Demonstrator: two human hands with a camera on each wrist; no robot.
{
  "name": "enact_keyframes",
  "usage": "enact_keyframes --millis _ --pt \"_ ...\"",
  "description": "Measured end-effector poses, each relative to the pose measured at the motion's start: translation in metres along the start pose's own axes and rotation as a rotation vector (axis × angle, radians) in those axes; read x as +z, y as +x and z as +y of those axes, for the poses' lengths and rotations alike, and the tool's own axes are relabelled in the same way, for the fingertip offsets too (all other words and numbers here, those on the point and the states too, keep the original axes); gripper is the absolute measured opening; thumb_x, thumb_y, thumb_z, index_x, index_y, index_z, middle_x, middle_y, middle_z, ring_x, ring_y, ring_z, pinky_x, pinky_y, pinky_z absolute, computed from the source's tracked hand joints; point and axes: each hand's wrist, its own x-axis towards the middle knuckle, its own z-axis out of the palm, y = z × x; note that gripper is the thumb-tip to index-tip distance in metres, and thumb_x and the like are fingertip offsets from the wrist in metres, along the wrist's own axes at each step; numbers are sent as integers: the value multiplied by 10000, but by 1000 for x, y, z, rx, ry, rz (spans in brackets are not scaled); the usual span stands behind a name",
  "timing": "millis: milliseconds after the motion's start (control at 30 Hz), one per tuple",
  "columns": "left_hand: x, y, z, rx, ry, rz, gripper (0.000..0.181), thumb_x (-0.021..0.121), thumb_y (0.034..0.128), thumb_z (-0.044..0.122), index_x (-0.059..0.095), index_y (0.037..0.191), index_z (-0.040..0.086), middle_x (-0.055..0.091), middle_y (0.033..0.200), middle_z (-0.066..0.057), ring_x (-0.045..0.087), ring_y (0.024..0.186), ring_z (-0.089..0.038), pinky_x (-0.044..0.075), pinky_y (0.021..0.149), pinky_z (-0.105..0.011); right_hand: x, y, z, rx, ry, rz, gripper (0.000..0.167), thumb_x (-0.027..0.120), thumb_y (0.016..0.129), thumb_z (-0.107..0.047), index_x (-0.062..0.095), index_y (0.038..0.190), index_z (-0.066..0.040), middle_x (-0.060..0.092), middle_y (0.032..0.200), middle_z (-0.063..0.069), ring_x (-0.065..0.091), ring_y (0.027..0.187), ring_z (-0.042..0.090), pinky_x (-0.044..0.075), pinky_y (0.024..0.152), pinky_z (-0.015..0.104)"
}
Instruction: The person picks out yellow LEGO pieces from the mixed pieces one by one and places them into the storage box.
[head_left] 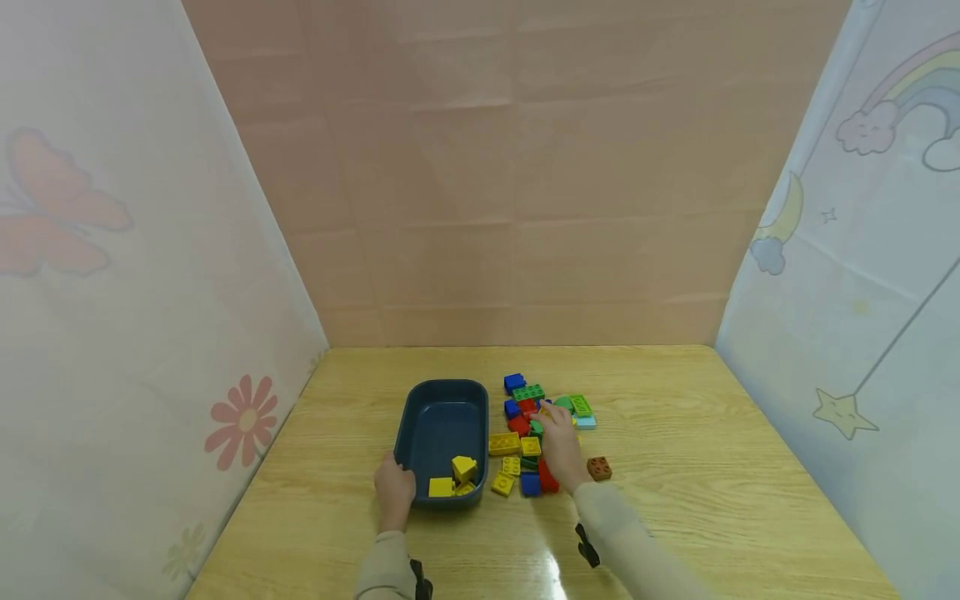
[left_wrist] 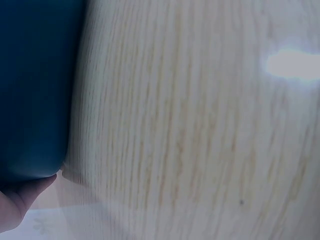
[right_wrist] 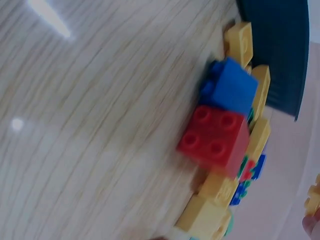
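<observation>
My left hand (head_left: 395,487) grips the near-left corner of a dark blue bin (head_left: 403,421); in the left wrist view its thumb (left_wrist: 35,190) presses the bin's outer wall (left_wrist: 35,90). Several yellow bricks, one of them a sloped block (head_left: 464,467), lie in the bin's near end. Over the pile of loose toy bricks, my right hand (head_left: 562,446) pinches a yellow brick (right_wrist: 313,197) at its fingertips, seen at the right edge of the right wrist view. Beneath that wrist lie a red brick (right_wrist: 215,135) and a blue brick (right_wrist: 230,85). The hand covers part of the pile.
Right of the bin lie a long yellow brick (head_left: 504,443), green bricks (head_left: 529,392), another blue brick (head_left: 513,383) and a light blue piece (head_left: 586,423). A brown brick (head_left: 599,468) sits apart at the right. Printed cloth walls stand on both sides of the wooden table (head_left: 675,433).
</observation>
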Motion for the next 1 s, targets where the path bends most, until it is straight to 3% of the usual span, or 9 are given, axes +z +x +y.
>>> enact_keyframes --millis 367,567,1000 --pt "1 0 -2 5 -6 20 408 477 717 -120 461 1113 -213 581 926 -326 577 859 -414 488 668 -461 13 9 -24 -55 46 -22 378 539 694 244 655 966 10 524 1184 171 450 1043 315 455 811 397" --pt "1 1 -2 8 -14 23 406 481 714 -120 466 1109 -211 580 927 -327 576 860 -417 483 679 -472 20 17 -39 -145 53 -31 369 572 683 236 660 956 3 529 1176 174 468 1048 324 454 819 378" --pt "-2 1 -1 4 -18 -3 398 471 719 -127 460 1106 -216 571 944 -337 568 882 -424 485 684 -469 33 18 -83 -290 74 -174 366 642 718 119 653 1036 -63 498 1223 129 461 1109 267 440 854 296"
